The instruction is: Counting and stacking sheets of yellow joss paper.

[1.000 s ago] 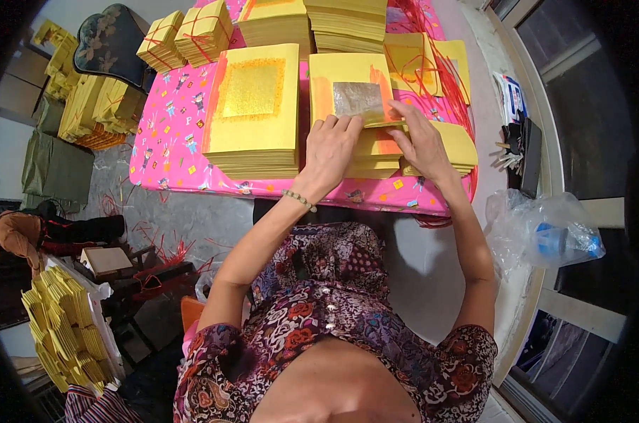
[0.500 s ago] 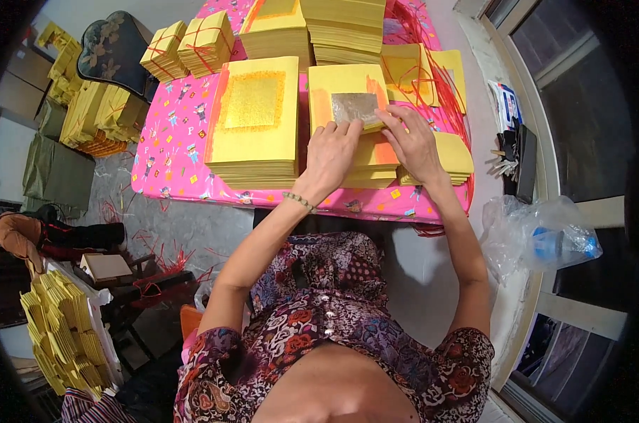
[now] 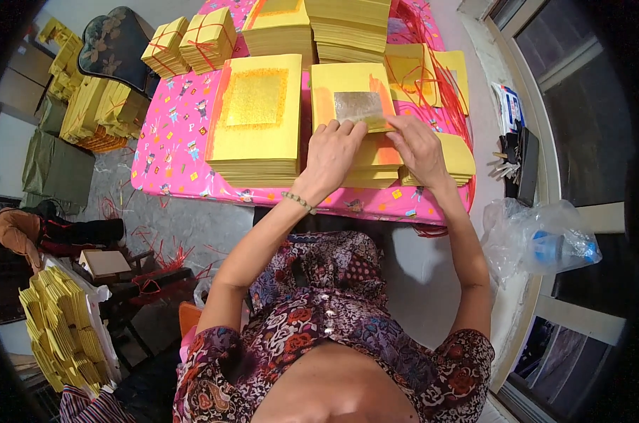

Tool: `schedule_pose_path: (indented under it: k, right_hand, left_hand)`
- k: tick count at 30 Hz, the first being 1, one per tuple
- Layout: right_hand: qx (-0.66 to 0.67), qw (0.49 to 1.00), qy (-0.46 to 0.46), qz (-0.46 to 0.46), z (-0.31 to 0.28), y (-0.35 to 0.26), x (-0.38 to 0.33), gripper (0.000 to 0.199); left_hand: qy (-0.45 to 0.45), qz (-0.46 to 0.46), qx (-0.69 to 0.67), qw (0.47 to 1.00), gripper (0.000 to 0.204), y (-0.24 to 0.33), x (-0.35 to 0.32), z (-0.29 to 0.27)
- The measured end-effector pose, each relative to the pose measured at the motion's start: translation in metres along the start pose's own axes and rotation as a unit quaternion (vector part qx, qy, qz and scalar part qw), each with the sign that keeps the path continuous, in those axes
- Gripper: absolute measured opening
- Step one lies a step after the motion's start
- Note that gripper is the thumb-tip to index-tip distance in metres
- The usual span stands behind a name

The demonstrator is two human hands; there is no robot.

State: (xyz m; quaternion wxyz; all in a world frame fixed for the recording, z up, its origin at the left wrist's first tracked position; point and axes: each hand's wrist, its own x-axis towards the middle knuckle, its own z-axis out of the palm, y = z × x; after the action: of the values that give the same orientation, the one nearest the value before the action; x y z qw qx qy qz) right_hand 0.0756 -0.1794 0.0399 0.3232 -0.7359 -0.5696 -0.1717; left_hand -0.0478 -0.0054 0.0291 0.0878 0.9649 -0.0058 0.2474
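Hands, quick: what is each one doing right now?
Left hand: fingers flat, pressing on the stack of yellow paper sheets with a silver foil square, not gripping.
Right hand: fingertips pinching the near edge of that stack's top sheet.

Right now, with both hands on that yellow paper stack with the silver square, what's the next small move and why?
Probably lift the top sheet clear. The left hand presses flat on the stack with the silver square, while the right hand has its fingertips at the sheet's right edge, which looks like separating one sheet from those beneath.
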Motion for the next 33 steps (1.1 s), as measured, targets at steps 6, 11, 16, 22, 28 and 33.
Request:
schedule_pose_path:
  k: [6, 11, 16, 22, 28, 33]
  right_hand:
    - [0.079, 0.991, 0.025, 0.11, 0.005, -0.006, -0.009, 0.041]
    - [0.09, 0.988, 0.009, 0.128, 0.009, -0.009, -0.014, 0.041]
    - [-0.019, 0.999, 0.027, 0.014, -0.002, -0.016, -0.002, 0.031]
    - [0.079, 0.992, -0.069, 0.076, -0.007, -0.005, 0.01, 0.014]
    - [0.123, 0.977, -0.095, 0.145, -0.004, 0.034, 0.041, 0.021]
    - [0.125, 0.975, -0.077, 0.166, 0.016, 0.069, 0.069, 0.026]
  left_hand:
    - [-0.002, -0.006, -0.021, 1.0, 0.036, -0.001, -0.005, 0.002]
    - [-0.017, -0.007, -0.022, 1.0, 0.038, -0.001, -0.006, 0.004]
    - [-0.003, 0.005, -0.021, 1.0, 0.038, -0.002, -0.007, 0.006]
    - [-0.071, -0.019, -0.022, 0.997, 0.039, 0.0, -0.003, -0.002]
    - [0.16, 0.007, -0.024, 0.987, 0.041, 0.016, 0.002, -0.009]
    - [0.097, 0.002, -0.059, 0.993, 0.06, 0.01, 0.006, 0.012]
